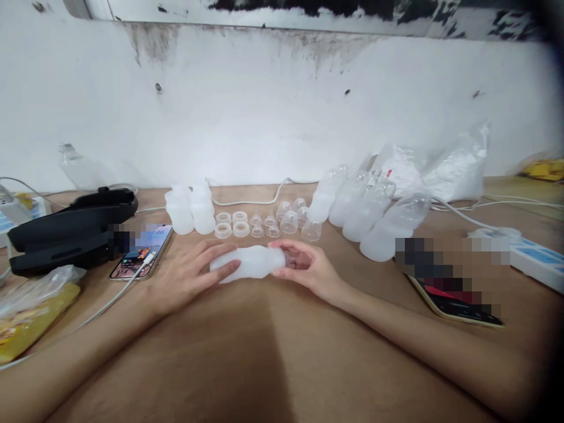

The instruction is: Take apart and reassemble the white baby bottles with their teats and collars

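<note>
A milky white bottle (253, 262) lies on its side between my hands, low over the brown table. My left hand (194, 270) is wrapped round its base end. At the neck end, my right hand (311, 267) has thumb and fingers closed round the collar and a clear part that is partly hidden by the fingers. Just beyond are several white rings (240, 229), several small clear nipples (272, 230) and several clear caps (289, 221). White bottles without caps (202, 211) stand at the left of these, and several capped bottles (381, 238) stand in a row at the right.
At the left are a black case-like object (66, 229), a phone (161, 247) with a white cable, and a yellow bag (39, 317). Another phone (462, 308) and a power strip (533, 261) lie right. Plastic bags (458, 167) rest against the wall.
</note>
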### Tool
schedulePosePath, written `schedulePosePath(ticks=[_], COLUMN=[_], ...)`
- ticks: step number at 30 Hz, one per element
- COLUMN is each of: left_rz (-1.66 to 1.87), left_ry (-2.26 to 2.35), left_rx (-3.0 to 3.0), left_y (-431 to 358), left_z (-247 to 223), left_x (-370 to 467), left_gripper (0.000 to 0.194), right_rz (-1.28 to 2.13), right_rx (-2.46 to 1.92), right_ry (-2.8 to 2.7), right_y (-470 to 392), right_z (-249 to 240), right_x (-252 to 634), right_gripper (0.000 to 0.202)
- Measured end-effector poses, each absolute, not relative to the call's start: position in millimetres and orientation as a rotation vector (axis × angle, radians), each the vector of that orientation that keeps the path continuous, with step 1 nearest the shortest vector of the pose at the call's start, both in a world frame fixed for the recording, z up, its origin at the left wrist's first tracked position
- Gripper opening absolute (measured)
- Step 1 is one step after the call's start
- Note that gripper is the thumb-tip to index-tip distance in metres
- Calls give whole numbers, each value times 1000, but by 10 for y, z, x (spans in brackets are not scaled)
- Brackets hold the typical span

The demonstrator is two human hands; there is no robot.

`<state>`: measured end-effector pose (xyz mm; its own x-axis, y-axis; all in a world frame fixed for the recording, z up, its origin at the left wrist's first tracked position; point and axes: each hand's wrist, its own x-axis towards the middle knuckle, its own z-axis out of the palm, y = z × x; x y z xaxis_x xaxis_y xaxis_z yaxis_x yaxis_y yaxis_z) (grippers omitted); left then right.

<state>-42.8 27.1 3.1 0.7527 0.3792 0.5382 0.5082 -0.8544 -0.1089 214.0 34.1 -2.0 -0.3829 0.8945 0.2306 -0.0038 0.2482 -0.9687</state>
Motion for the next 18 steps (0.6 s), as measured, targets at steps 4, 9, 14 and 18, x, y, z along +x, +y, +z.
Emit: schedulePosePath(ticks=[4, 9, 14, 18], left_rz=[-1033, -831, -786, -885], left_ry=[-1109, -1469, -1334, -1144], left_rx=[-2884, -3016, -3019, -2971], left_y=[260, 195, 158, 174], left_z=[122, 219, 82, -34], left_x=[-327, -267, -316, -312], left_gripper=[64, 35, 46, 46], right_rz=[1225, 1191, 1277, 1306], right_rx=[-774, -842, -876, -839], right_ry=[-1597, -1635, -1641, -1702], right_y=[342, 294, 214, 198], right_z=[-41, -11, 25, 42], right_x=[2129, 2121, 2140, 2166], right_gripper=[37, 39, 42, 42])
